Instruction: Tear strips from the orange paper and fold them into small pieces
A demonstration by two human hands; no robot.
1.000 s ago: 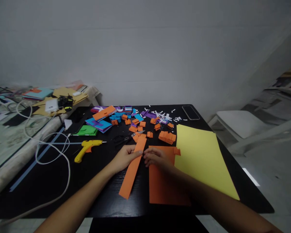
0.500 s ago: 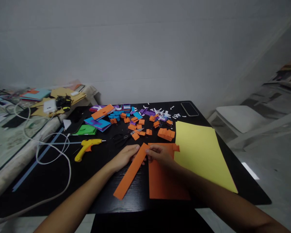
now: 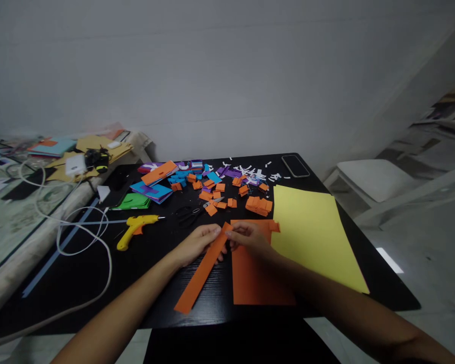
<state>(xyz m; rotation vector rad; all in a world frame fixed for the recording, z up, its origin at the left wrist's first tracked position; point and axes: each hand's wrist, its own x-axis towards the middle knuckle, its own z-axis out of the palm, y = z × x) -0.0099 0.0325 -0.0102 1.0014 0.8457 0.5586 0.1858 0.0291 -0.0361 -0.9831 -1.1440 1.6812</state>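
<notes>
An orange paper strip slants across the near middle of the black table, its lower end toward me. My left hand grips it near the upper end, thumb on top and fingers underneath. The fingers of my right hand pinch the strip's top end. Under my right hand and forearm lies an orange paper sheet. A small folded orange piece rests at that sheet's upper right corner. Beyond the hands are scissors among several small folded orange pieces.
A yellow glue gun with a white cable lies left. Black-handled pliers are ahead. Yellow sheets lie right, a phone at the far right corner. Blue folded paper, green paper and white scraps lie farther back.
The orange strip has turned slightly on its long axis and looks narrower, its lower end a little farther left. Both hands keep hold of it. The whole view has shifted slightly.
</notes>
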